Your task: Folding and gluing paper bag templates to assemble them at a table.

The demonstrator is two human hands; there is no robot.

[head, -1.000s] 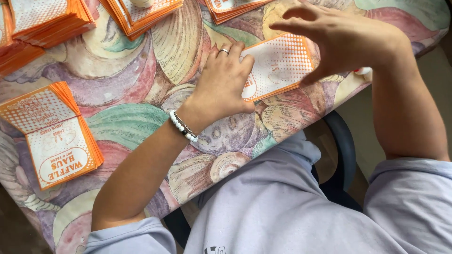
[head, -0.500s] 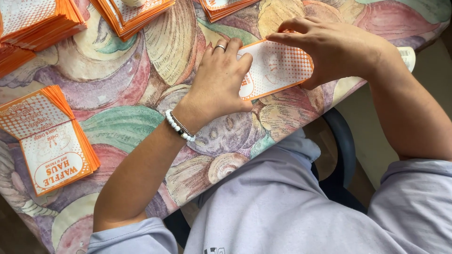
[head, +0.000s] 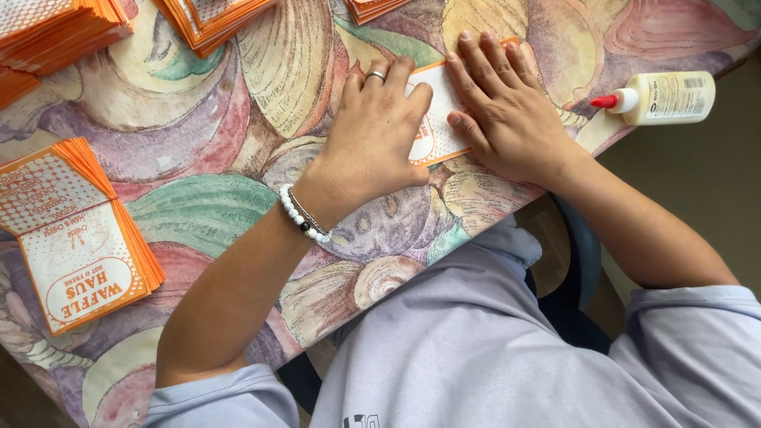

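Observation:
An orange-and-white printed paper sheet (head: 437, 119) lies flat on the table near its front edge. My left hand (head: 376, 135) rests palm down on the sheet's left part, a ring on one finger and a bead bracelet at the wrist. My right hand (head: 503, 107) presses flat on the sheet's right part, fingers spread and pointing away from me. Most of the sheet is hidden under the two hands.
A stack of orange-and-white printed sheets (head: 75, 234) sits at the left edge of the shell-patterned tablecloth (head: 206, 158). More orange stacks (head: 55, 32) line the far side. A white glue bottle with a red tip (head: 662, 99) lies at the table's right corner.
My right hand has come down from above the sheet and now lies flat on it. The left hand stayed on the sheet. The glue bottle has come into view.

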